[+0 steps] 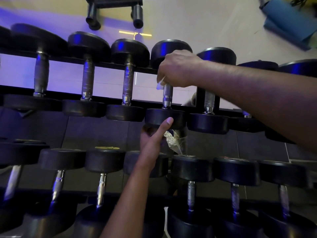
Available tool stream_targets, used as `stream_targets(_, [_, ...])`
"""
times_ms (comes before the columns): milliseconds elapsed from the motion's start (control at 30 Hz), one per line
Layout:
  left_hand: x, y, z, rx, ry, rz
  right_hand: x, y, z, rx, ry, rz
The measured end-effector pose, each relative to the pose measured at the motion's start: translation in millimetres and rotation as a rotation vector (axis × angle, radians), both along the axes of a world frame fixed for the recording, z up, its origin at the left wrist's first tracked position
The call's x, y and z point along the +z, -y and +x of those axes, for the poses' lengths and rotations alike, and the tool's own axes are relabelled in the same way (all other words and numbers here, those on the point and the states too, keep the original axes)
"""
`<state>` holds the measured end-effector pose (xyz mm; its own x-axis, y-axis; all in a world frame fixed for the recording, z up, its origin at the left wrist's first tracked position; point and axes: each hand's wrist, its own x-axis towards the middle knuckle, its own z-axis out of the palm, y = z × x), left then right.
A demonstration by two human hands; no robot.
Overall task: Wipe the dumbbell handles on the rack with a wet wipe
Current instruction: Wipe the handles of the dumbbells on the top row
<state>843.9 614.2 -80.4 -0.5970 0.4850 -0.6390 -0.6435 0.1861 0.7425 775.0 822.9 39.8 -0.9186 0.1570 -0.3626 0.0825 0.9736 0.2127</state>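
Observation:
Black dumbbells with steel handles lie in two rows on a dark rack (17,89). My right hand (176,69) grips the upper part of one top-row dumbbell's handle (167,96) through a white wet wipe (160,84), whose corner sticks out at the left. My left hand (153,134) reaches under that dumbbell's near head (164,117). Its thumb presses on the head and its fingers curl round a crinkled clear wipe packet (173,140).
Other top-row handles (127,83) stand to the left and one (209,102) to the right. The lower row (191,194) sits close to me. Beyond the rack are a pale floor, a black equipment frame (113,7) and a blue mat (289,23).

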Motion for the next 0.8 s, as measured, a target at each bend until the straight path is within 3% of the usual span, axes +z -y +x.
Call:
stream_targets(233, [-13.1, 0.0, -1.3, -0.008, -0.056, 0.011, -10.4, 26.5, 2.1, 0.025, 0.248, -0.141])
stream_targets(400, [-20.1, -0.6, -0.9, -0.014, -0.070, 0.020, -21.6, 25.7, 11.9, -0.053, 0.237, -0.297])
stream_targets(533, [-12.5, -3.3, 4.2, 0.007, -0.076, -0.004, -26.1, 7.0, 34.4, -0.242, 0.078, -0.596])
stream_targets(633, [-9.7, -0.8, 16.7, 0.005, -0.035, -0.088, -30.5, -9.5, 71.3, -0.432, -0.149, -0.834])
stream_targets(800, [-8.3, -0.5, 49.5, -0.161, -0.053, -0.086, -31.1, -35.5, 137.2, -0.743, -0.451, -1.161])
